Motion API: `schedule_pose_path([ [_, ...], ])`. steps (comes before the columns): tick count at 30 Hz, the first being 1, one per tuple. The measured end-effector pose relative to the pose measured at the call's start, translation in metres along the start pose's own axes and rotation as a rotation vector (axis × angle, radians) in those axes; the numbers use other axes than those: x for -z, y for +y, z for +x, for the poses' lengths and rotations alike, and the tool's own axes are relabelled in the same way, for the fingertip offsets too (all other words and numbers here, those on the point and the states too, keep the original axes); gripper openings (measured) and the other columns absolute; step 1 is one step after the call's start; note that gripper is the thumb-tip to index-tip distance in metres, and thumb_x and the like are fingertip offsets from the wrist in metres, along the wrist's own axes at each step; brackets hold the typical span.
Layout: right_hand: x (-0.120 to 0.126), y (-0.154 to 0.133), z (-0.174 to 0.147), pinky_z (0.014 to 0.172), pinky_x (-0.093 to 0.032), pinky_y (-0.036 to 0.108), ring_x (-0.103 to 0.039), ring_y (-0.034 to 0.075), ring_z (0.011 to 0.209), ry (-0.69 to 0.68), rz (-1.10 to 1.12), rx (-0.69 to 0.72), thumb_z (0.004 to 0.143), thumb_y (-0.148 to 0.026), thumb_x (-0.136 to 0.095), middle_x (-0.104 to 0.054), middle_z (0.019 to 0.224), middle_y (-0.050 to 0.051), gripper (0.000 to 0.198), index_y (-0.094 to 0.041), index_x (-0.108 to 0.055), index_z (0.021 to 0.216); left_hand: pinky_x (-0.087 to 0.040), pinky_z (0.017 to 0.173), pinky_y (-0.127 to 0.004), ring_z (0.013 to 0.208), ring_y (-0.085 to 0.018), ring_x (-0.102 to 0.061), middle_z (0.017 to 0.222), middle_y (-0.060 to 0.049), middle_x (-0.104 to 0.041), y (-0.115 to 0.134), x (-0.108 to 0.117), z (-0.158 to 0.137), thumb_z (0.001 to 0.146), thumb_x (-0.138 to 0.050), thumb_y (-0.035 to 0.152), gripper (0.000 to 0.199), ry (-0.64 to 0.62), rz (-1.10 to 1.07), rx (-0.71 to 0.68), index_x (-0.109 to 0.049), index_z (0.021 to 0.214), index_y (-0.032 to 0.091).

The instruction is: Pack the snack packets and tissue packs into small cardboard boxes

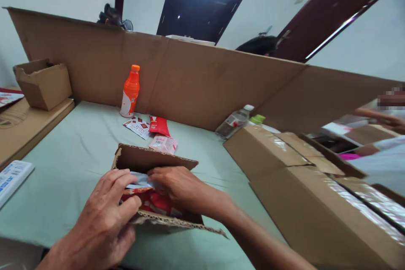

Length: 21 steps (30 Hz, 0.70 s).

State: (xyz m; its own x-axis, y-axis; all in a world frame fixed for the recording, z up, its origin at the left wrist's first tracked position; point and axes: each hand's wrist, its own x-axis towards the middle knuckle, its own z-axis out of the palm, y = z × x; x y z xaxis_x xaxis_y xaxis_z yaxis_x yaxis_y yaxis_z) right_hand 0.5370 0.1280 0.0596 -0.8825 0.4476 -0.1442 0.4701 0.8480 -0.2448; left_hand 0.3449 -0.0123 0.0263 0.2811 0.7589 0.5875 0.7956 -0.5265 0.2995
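A small open cardboard box [158, 157] stands on the pale green tabletop in front of me. My left hand [109, 211] is closed over the box's left wall, thumb and fingers bent at its edge. Inside lie a red packet [155, 202] and a pale blue packet [139, 180]. My right hand [177, 183] reaches into the box from the right, its curled fingers at the pale blue packet and partly hidden. Just behind the box are a pink-and-white packet [163, 144], a red packet [159, 126] and a white printed card [138, 127].
An orange bottle [130, 93] stands near the cardboard partition [196, 80]. A clear bottle [234, 122] leans beside large cartons [303, 194] on the right. At left are an open carton [47, 88] and a white-and-blue box [14, 179]. People show beyond the partition.
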Motion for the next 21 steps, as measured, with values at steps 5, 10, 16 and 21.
schedule_pose_path([
  [5, -0.001, 0.004, -0.008, 0.086, -0.056, 0.034, -0.073, 0.022, 0.101, 0.217, 0.143, 0.023, 0.090, -0.008, -0.051, -0.077, 0.113, 0.007, 0.036, -0.020, -0.072, 0.117, -0.040, 0.116, -0.060, 0.144, -0.035, -0.033, 0.149, -0.014, -0.039, 0.000, 0.002, -0.007, 0.075, -0.052, -0.001, 0.044, 0.017, 0.013, 0.001, -0.057, 0.114, 0.019],
  [10, 0.004, 0.006, -0.015, 0.100, -0.052, 0.043, -0.064, 0.025, 0.120, 0.767, -0.045, 0.121, 0.097, -0.012, -0.047, -0.072, 0.127, 0.011, 0.026, -0.019, -0.071, 0.106, -0.043, 0.112, -0.062, 0.150, -0.038, -0.027, 0.166, -0.014, -0.016, -0.007, 0.003, -0.014, 0.089, -0.052, 0.005, 0.041, 0.093, 0.020, 0.126, -0.052, 0.127, 0.022],
  [16, 0.006, 0.033, 0.018, 0.090, -0.054, 0.042, -0.071, 0.028, 0.106, 0.450, -0.090, -0.223, 0.097, -0.019, -0.052, -0.076, 0.118, 0.010, 0.026, -0.021, -0.073, 0.112, -0.055, 0.104, -0.057, 0.135, -0.033, -0.054, 0.147, -0.019, -0.052, -0.017, -0.001, -0.015, 0.090, -0.050, 0.010, 0.045, 0.065, 0.005, 0.108, -0.047, 0.134, 0.019],
  [21, 0.002, 0.043, 0.023, 0.086, -0.054, 0.037, -0.073, 0.027, 0.102, 0.442, 0.045, -0.282, 0.096, -0.024, -0.052, -0.078, 0.113, 0.008, 0.027, -0.022, -0.074, 0.110, -0.055, 0.107, -0.050, 0.128, -0.029, -0.061, 0.136, -0.014, -0.065, -0.022, -0.001, -0.014, 0.094, -0.053, 0.016, 0.048, 0.031, -0.014, 0.111, -0.046, 0.141, 0.021],
])
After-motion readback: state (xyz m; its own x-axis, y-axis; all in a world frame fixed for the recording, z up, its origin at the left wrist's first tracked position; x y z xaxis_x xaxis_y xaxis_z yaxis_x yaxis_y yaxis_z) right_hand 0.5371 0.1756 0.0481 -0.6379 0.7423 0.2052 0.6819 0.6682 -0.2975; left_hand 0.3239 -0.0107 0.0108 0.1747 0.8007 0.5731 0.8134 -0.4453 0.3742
